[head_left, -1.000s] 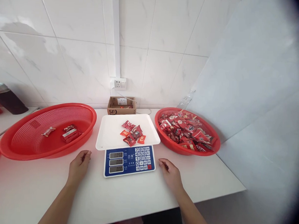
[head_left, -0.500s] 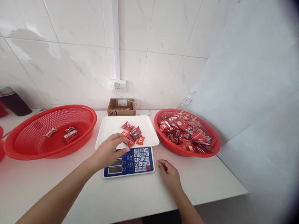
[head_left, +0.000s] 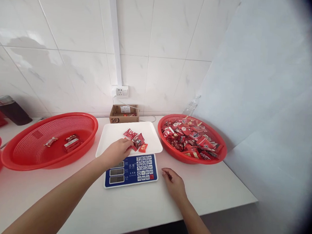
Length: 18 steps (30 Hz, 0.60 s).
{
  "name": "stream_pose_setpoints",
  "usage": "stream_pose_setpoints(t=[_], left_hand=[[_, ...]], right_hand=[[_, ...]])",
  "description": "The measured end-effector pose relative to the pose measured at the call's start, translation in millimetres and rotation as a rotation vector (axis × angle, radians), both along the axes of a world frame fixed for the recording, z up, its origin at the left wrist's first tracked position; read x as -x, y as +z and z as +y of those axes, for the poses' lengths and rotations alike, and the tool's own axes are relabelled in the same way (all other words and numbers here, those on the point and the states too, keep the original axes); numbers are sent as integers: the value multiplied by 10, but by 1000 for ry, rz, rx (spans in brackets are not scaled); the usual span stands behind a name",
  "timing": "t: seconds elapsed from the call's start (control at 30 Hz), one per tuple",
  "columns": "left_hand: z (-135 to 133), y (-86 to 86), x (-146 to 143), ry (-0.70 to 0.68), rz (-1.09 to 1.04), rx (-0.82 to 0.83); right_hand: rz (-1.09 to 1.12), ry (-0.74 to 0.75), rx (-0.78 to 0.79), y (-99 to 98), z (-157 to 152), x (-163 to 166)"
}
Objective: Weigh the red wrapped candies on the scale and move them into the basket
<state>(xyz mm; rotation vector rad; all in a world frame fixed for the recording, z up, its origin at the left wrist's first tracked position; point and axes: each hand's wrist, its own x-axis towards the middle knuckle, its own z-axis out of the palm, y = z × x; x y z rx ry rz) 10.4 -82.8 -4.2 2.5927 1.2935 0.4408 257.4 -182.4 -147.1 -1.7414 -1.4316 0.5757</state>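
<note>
My left hand (head_left: 118, 152) reaches over the front of the white scale tray (head_left: 109, 133), its fingers drawn together on a red wrapped candy (head_left: 133, 148). The fingers hide part of that candy. Close beside it on the tray lie several red wrapped candies (head_left: 138, 139) and a small orange-red packet (head_left: 143, 148). Below the tray sits the blue keypad panel (head_left: 131, 174) of the digital scale, its displays partly covered by my left hand. My right hand (head_left: 175, 185) rests on the table to the right of the panel, fingers curled in with nothing visible in them.
A red basket (head_left: 161, 144) heaped with wrapped snacks stands at the right. Another red basket (head_left: 23, 162) at the left holds a few packets. Behind the tray are a small cardboard box (head_left: 124, 119) and a wall socket (head_left: 120, 92). A clear plastic bottle (head_left: 192, 105) leans by the wall.
My left hand has lowered slightly, and its spread fingers have closed on a candy on the tray. My right hand stays by the scale. The view has shifted a little.
</note>
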Motion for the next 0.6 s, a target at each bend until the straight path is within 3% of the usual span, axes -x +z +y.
stream_pose_setpoints(t=[0.1, 0.17, 0.33, 0.43, 0.5, 0.6], left_hand=[[-77, 48, 66, 116, -160, -2], [-156, 61, 107, 198, -375, 52], [-412, -31, 143, 330, -1068, 400], [-616, -154, 97, 371, -1255, 596], [-771, -251, 34, 394, -1275, 687], [-984, -399, -85, 346, -1181, 780]], right_hand=[[12, 0, -3, -2, 8, 3], [30, -3, -4, -10, 18, 1], [151, -55, -53, 13, 8, 5], [245, -90, -95, 138, -58, 90], [328, -5, -100, 281, -127, 206], [492, 330, -42, 530, -233, 435]])
